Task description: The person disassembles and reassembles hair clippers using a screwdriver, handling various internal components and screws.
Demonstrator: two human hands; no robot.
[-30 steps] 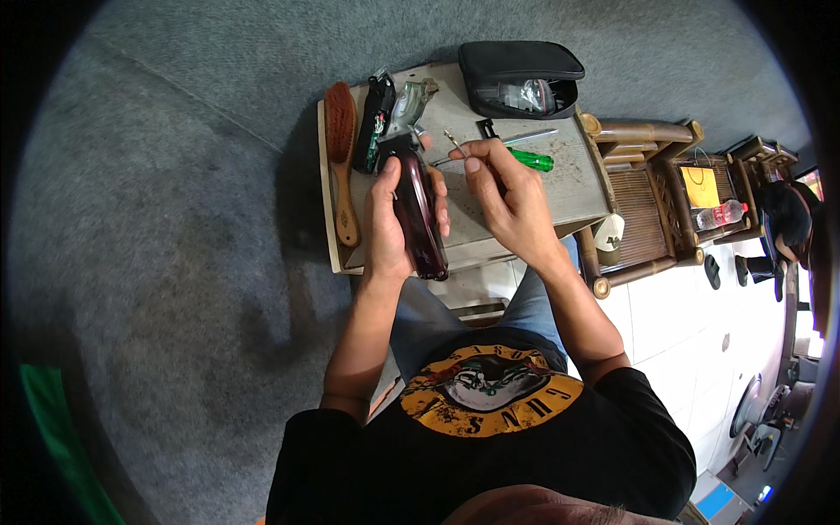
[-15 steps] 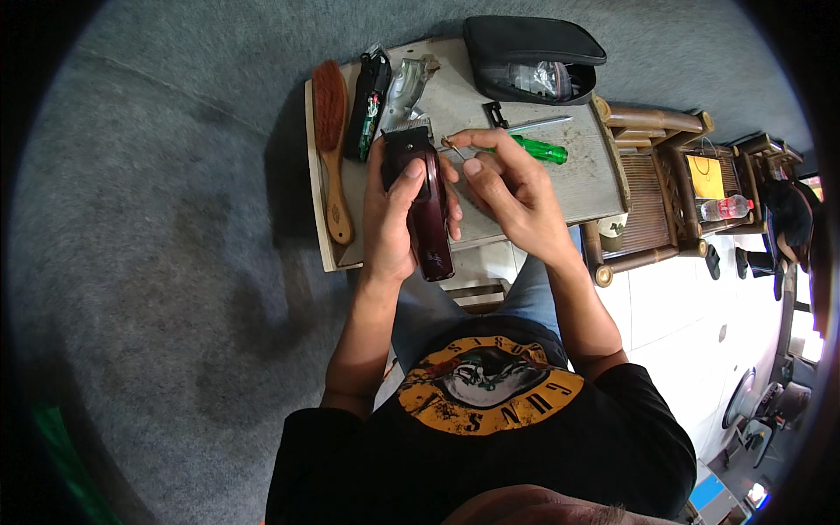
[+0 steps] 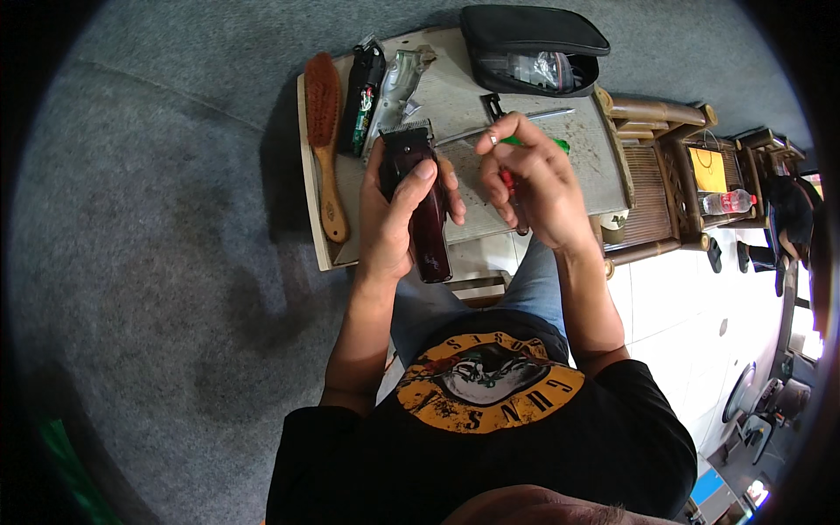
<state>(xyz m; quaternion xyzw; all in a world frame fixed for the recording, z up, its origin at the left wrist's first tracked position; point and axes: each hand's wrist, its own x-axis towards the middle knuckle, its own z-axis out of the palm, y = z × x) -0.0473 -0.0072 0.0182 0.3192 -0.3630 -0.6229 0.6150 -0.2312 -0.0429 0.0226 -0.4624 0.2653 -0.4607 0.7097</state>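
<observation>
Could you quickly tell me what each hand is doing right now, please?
Left hand: closed around the dark red hair clipper.
Right hand: closed on a thin red-handled tool.

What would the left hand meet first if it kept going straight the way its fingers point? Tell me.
Probably the silver clipper body lying on the board, just beyond the left hand and the dark red clipper it holds; depth is unclear.

A person in a black short-sleeved T-shirt with a round yellow-and-grey chest graphic and blue jeans; forearms bare, a ring on the right hand (image 3: pixel 534 179).
</observation>
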